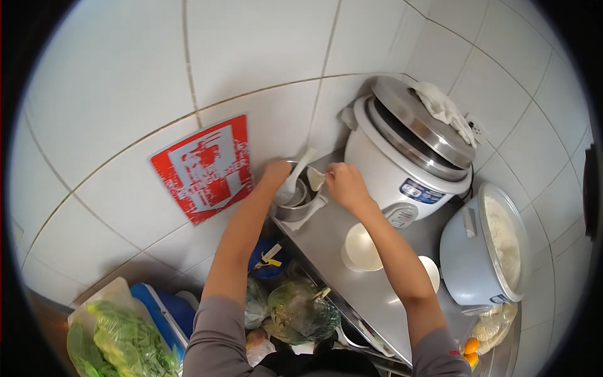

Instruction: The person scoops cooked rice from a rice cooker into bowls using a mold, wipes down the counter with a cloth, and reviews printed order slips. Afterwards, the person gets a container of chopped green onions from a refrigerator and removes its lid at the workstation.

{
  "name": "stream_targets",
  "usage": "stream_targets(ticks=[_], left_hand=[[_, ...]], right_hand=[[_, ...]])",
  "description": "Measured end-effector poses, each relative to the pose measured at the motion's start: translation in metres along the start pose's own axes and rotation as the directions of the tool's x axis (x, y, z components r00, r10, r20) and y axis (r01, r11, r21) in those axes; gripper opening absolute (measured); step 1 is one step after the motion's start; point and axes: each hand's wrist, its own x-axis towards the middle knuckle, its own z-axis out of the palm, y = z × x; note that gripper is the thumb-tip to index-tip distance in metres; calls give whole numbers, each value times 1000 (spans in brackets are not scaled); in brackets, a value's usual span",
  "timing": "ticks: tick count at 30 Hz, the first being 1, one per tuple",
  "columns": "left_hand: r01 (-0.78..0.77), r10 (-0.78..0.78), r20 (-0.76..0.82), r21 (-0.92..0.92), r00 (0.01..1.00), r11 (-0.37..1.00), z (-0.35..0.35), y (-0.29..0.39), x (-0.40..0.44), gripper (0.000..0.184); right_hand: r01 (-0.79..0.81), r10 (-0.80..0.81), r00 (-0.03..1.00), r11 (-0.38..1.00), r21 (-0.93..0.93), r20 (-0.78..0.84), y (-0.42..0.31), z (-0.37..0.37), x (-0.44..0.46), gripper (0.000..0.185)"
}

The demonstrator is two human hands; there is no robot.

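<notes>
White round bowls (359,250): on steel counter (326,245), flanking right forearm (401,257); a sweep could topple them.
Silver metal pot (293,214): counter's far left corner; a knock could tip it.
Left hand (277,173): at pot's rim; grip hidden.
Right hand (344,182): fingers curled; pinch unclear.

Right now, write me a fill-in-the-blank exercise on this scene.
The metal pot stands to the ____ of the rice cooker.
The hand nearer the rice cooker is the person's ____ one.
A white cloth lies on the rice cooker's metal ____.
The wall sign has a ____ border.

Missing words: left; right; lid; red.
</notes>
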Motion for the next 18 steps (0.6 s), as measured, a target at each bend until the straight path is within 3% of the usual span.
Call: stream_targets(ticks=[4,7,13,16,18], left_hand=[[26,-31,51,100,998,995,18,4,22,13],[-43,33,56,180,998,983,10,3,19,13],[-31,30,17,126,999,992,-22,6,-5,25],[-21,31,-116,84,993,996,-26,10,-18,24],[18,-17,-8,99,1000,995,-28,14,-15,28]], right_hand=[[-19,22,999,998,62,-42,-8,-25,-7,19],[-67,72,997,988,143,-30,-6,-30,-10,20],[-39,52,998,970,240,-46,-6,-32,-17,21],[-55,67,997,955,291,-29,-12,-35,-20,18],[-71,82,996,947,314,-21,-14,-35,-21,17]])
